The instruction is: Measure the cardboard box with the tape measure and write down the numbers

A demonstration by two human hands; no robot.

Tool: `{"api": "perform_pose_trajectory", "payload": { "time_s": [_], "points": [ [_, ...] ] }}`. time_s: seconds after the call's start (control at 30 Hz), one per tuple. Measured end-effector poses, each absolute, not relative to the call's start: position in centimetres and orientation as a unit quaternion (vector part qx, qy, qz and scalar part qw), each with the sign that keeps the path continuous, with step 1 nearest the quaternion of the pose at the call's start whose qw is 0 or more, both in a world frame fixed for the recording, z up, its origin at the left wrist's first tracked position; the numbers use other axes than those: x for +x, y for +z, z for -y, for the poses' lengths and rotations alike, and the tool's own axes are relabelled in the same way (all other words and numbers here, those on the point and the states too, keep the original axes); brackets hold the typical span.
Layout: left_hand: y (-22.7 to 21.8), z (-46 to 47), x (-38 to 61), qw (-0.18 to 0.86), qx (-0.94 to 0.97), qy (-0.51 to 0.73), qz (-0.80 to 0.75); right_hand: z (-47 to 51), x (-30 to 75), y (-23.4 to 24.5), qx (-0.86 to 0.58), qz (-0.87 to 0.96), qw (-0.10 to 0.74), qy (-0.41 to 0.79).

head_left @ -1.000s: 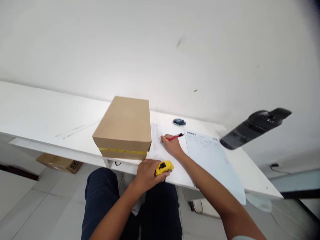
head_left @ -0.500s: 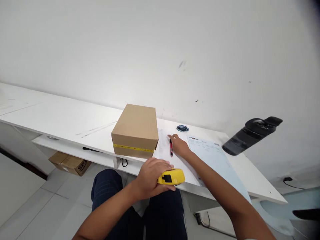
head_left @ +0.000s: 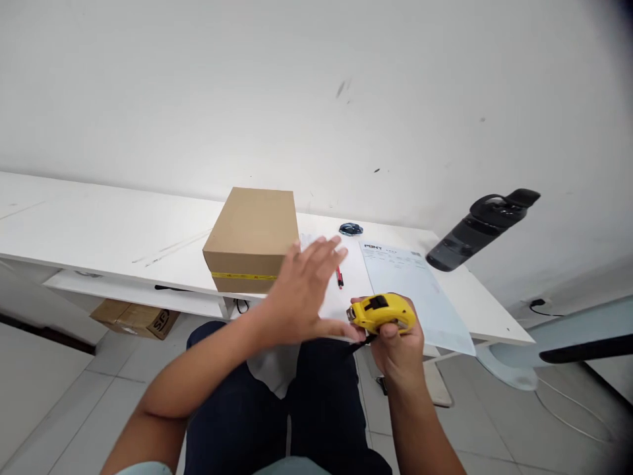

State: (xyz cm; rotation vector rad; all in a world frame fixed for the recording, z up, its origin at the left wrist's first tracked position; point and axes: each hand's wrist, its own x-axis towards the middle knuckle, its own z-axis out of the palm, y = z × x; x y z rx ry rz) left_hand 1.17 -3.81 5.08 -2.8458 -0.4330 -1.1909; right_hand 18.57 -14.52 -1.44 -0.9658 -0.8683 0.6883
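My right hand (head_left: 399,349) is wrapped round a yellow tape measure (head_left: 388,313), held above the desk's front edge at the right. My left hand (head_left: 309,290) is open, fingers spread, just left of the tape measure; its thumb reaches close to the metal tip, and I cannot tell if it touches. Behind that hand stands a closed brown cardboard box (head_left: 254,224) with a yellow strip (head_left: 242,276) across its front. A red and black pen (head_left: 339,278) lies on paper beyond my left hand, which hides part of both.
A printed light-blue sheet (head_left: 413,290) lies on the white desk (head_left: 123,218) and overhangs its front edge. A dark bottle (head_left: 477,231) stands at the right. A small dark-blue bundle (head_left: 351,229) sits near the wall. Below is another carton (head_left: 136,318) on the floor.
The tape measure has passed from my left hand to my right. My right hand has come back from beside the pen; my left has opened. The view has shifted slightly.
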Motion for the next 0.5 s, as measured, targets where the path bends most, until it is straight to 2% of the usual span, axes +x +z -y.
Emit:
{"api": "perform_pose_trajectory", "payload": {
  "time_s": [0.13,0.23,0.37,0.5],
  "points": [
    [7.6,-1.0,-0.5,0.062,-0.89,-0.231,0.389,14.2,19.1,-3.3,-0.448,0.33,0.747,0.365],
    [8.9,-3.0,-1.6,0.065,-0.865,-0.193,0.459,14.3,19.8,-4.0,-0.459,0.324,0.737,0.377],
    [10.0,-3.5,-4.1,0.054,-0.831,-0.25,0.494,14.2,21.0,-3.8,-0.46,0.292,0.772,0.328],
    [9.9,-3.7,-9.2,-0.015,-0.737,-0.383,0.556,14.2,21.8,-3.6,-0.461,0.284,0.783,0.307]
  ]
}}
